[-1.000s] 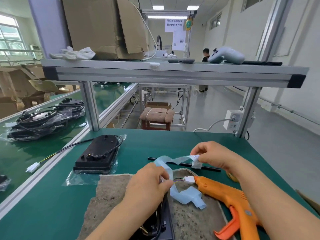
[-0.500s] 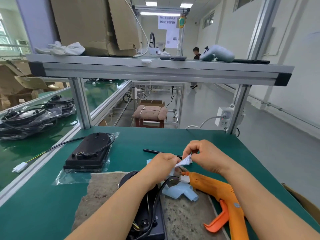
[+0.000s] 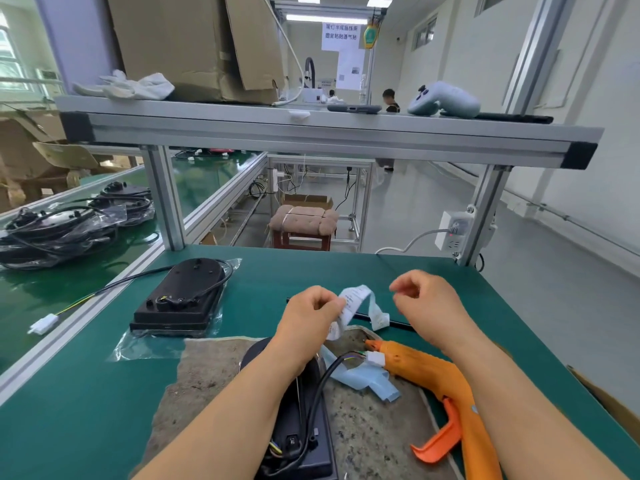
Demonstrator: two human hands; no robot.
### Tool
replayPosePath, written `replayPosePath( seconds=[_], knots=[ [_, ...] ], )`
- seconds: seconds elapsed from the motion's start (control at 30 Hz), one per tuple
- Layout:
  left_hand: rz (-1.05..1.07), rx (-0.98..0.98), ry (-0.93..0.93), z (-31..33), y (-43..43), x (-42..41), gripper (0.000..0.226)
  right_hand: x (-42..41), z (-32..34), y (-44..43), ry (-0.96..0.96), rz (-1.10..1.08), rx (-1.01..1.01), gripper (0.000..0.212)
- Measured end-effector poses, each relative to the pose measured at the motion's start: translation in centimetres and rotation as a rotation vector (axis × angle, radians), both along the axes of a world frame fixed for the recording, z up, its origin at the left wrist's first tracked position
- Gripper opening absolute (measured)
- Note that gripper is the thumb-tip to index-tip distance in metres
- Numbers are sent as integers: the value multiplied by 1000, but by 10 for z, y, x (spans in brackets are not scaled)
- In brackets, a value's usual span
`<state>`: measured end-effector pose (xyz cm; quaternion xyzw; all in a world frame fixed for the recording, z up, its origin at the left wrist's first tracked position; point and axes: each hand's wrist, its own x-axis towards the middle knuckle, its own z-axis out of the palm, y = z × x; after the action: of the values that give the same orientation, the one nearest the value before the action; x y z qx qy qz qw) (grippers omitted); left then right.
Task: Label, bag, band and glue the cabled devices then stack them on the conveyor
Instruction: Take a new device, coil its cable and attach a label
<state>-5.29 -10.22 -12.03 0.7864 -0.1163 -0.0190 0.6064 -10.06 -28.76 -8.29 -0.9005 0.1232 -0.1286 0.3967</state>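
Observation:
My left hand (image 3: 311,315) pinches a white printed label strip (image 3: 358,303) that curls up and over to the right. My right hand (image 3: 427,303) hovers just right of the strip with fingers loosely curled, holding nothing. Under my left forearm a black cabled device (image 3: 301,441) lies on a brownish felt mat (image 3: 207,375); its cable ends in a white connector (image 3: 375,358). Pale blue backing strip (image 3: 363,377) lies on the mat. A second black device (image 3: 183,296) sits on a clear bag at the left.
An orange glue gun (image 3: 436,382) lies at the right of the mat. A thin black rod (image 3: 398,323) lies behind the hands. Several bagged devices (image 3: 65,230) are stacked on the green conveyor at the left. An aluminium shelf (image 3: 311,129) spans overhead.
My right hand has let go of the label strip and moved right. The strip now stands up from my left hand, which has lifted slightly.

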Motion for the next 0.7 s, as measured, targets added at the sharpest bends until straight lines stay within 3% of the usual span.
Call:
replayPosePath(
  seconds=[0.07,0.13,0.27,0.37,0.5,0.7],
  knots=[
    [40,-75,3,0,-1,2,14,-5,2,14,218,137,146,10],
    [42,-127,3,0,-2,2,13,-9,-5,31,338,266,281,15],
    [-5,-134,-29,-1,-1,0,14,-2,-14,44,55,118,426,25],
    [-78,-87,-77,-3,3,-2,10,0,-6,41,5,44,592,20],
    [-114,152,-155,-7,4,-4,9,2,2,30,-93,-35,760,24],
    [-166,172,-94,-7,2,-5,10,3,12,7,-295,-153,1128,24]
  ],
)
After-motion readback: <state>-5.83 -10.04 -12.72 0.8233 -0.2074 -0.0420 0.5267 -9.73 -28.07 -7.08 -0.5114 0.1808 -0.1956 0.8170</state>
